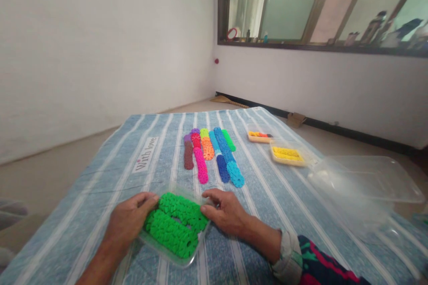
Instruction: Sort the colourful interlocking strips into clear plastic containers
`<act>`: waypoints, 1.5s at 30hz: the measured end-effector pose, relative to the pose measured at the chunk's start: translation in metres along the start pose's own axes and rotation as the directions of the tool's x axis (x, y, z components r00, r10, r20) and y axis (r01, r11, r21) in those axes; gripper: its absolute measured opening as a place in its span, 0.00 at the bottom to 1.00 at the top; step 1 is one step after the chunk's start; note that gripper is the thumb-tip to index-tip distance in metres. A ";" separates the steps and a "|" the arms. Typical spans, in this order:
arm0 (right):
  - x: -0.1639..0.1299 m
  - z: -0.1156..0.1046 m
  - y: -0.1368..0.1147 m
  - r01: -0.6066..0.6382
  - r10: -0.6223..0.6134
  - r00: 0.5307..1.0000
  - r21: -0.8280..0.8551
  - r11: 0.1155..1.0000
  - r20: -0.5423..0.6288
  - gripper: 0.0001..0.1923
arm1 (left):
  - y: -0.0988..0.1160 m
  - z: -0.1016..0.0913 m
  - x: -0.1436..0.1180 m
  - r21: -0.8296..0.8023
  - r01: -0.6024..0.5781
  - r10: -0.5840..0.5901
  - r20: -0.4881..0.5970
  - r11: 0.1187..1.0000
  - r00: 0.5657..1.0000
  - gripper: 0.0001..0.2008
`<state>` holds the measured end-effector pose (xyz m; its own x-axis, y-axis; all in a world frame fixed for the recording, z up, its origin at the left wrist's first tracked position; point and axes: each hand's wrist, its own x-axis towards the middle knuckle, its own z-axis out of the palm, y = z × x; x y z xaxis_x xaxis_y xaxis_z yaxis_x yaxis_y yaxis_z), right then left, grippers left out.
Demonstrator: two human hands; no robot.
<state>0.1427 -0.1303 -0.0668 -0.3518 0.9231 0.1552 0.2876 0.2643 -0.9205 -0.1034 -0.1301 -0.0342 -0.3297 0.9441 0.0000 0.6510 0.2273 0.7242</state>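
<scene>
Both hands (129, 220) (224, 211) rest on green pieces (174, 225)

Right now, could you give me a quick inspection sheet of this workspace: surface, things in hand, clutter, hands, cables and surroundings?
Surface: blue striped cloth printed "With love", spread flat.
Things in hand: clear tray filled with green pieces, near the front edge.
Clutter: rows of coloured pieces laid side by side mid-cloth; tray of yellow pieces; small tray of mixed pieces behind it; large clear container at right.
Hands: left hand and right hand open, touching the green tray's two sides.
Cables: nothing seen.
Surroundings: white walls, window with bottles on its sill, bare floor.
</scene>
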 end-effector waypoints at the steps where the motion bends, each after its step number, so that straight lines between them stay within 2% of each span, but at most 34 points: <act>1: 0.001 -0.001 -0.002 -0.004 0.004 1.000 -0.021 1.000 0.005 0.15 | 0.001 0.000 0.000 0.001 0.000 0.000 0.001 1.000 1.000 0.16; 6: 0.006 -0.007 -0.012 0.023 -0.013 0.998 -0.188 0.982 0.056 0.08 | 0.005 -0.003 0.002 0.019 0.044 -0.044 -0.005 0.999 0.999 0.16; 10: 0.010 -0.008 -0.018 0.025 0.013 0.993 -0.316 0.948 0.117 0.10 | 0.008 -0.004 0.003 0.004 0.047 -0.047 -0.022 0.999 0.999 0.14; 15: 0.011 -0.006 -0.019 0.007 0.045 0.991 -0.392 0.920 0.125 0.10 | 0.005 0.001 0.001 -0.011 0.031 -0.031 -0.010 0.999 0.999 0.16; 24: 0.008 -0.003 -0.017 -0.001 0.065 0.988 -0.412 0.911 0.140 0.09 | 0.000 0.002 -0.003 -0.048 -0.012 0.013 0.016 0.999 1.000 0.17; 34: 0.007 -0.002 -0.012 0.003 0.055 0.988 -0.369 0.929 0.148 0.10 | 0.000 0.004 -0.005 -0.113 0.027 -0.023 0.037 0.993 0.999 0.17; 45: 0.004 -0.002 -0.012 -0.012 0.070 0.986 -0.353 0.936 0.153 0.11 | 0.006 0.006 -0.012 -0.182 0.029 -0.028 0.009 0.983 1.000 0.14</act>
<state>0.1400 -0.1297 -0.0539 -0.4630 0.8857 0.0331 0.5874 0.3346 -0.7369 -0.0919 -0.1385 -0.0342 -0.3419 0.9394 -0.0266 0.5053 0.2076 0.8376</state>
